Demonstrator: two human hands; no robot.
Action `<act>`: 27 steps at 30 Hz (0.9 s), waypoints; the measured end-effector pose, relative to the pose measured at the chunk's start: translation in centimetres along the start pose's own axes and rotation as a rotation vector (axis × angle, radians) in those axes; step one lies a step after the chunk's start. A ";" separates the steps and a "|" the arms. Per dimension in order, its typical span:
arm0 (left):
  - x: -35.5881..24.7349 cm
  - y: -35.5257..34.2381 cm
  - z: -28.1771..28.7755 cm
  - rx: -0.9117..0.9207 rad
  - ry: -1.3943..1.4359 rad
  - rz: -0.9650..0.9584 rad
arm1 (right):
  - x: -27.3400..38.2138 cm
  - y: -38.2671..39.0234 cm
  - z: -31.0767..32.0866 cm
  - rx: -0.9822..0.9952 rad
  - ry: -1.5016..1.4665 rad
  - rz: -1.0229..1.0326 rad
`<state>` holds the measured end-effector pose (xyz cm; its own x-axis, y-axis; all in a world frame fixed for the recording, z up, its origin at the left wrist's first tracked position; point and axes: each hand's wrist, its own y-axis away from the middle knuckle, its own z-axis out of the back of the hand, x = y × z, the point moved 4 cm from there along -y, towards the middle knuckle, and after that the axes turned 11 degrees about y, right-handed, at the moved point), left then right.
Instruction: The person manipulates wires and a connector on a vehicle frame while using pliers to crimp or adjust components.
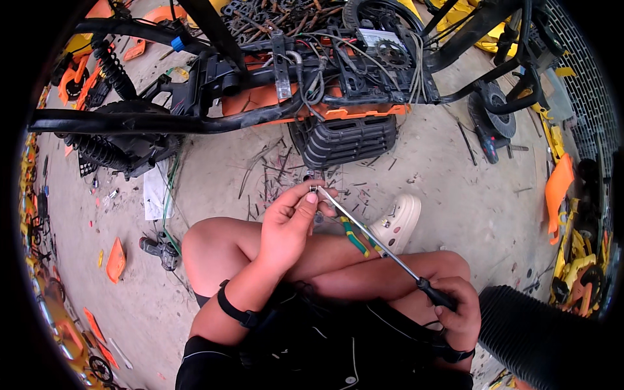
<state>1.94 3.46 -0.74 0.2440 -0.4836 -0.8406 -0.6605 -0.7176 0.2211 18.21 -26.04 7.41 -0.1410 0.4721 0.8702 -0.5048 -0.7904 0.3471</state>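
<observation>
The left hand's grip (284, 218) pinches a small silvery metal part (313, 189) at the tip of a long steel-shafted, black-handled screwdriver (403, 265); the right grip (459, 308) clasps its handle. A loose pinch, I reckon, could let the tip jab skin.

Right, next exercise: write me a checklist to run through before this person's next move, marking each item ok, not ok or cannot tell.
1. Small shiny part held: ok, pinched in the left hand's fingertips.
2. Screwdriver gripped: ok, the right hand is around its black handle.
3. Tip seated in the part: cannot tell, the contact is too small to make out.
4. Left fingers well away from the tip: not ok, they are right beside it.
5. Green-and-yellow pliers well away from the legs: not ok, they are close by, near the cream clog.
6. Power drill set down: ok, on the floor to the left.
</observation>
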 end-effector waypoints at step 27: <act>0.3 1.3 -0.5 0.098 -0.276 -0.190 | 1.3 0.0 -4.2 -0.086 0.683 0.099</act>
<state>1.47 2.17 -0.44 0.1769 -0.1824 -0.9672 -0.6899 -0.7238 0.0103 14.43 -23.81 7.04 -0.6799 0.5620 0.4710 -0.5240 -0.8217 0.2240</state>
